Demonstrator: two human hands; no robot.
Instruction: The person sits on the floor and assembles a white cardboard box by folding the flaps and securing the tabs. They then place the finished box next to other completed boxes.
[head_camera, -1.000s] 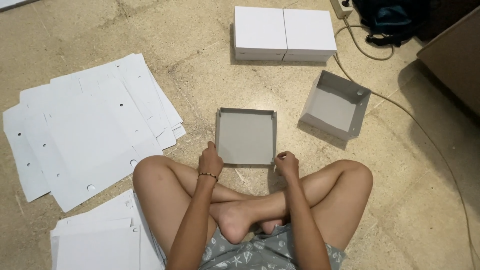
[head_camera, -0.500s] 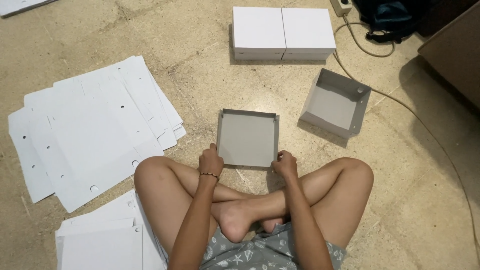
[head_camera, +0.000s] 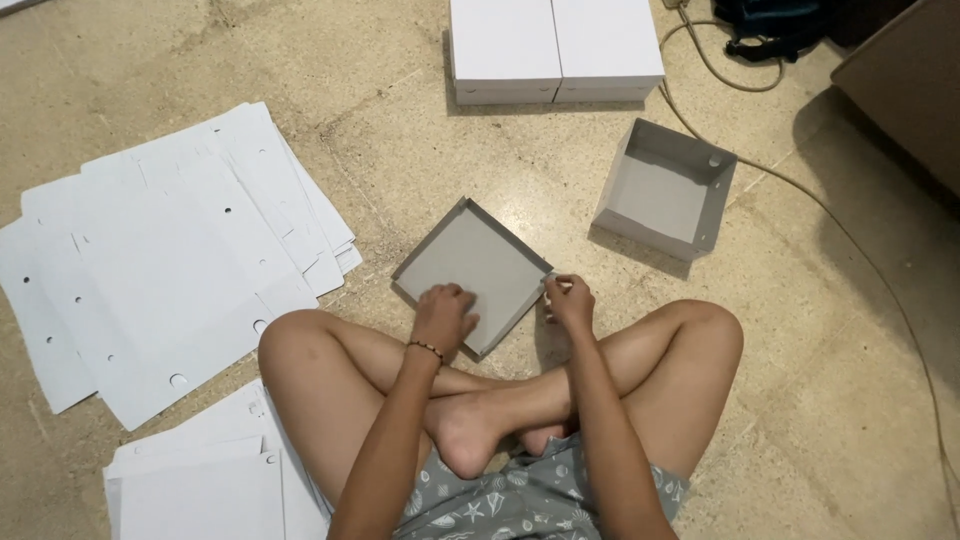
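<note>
We see the left hand (head_camera: 443, 312) lying flat, fingers spread, on the near edge of a shallow grey tray (head_camera: 472, 268) at frame centre. The right hand (head_camera: 570, 300) pinches the tray's right corner. The tray sits on the stone floor (head_camera: 380, 140), turned like a diamond. To the upper right stands a deeper open box (head_camera: 665, 190); top centre, two closed white boxes (head_camera: 555, 45). At left, stacked flat cardboard sheets (head_camera: 160, 260).
</note>
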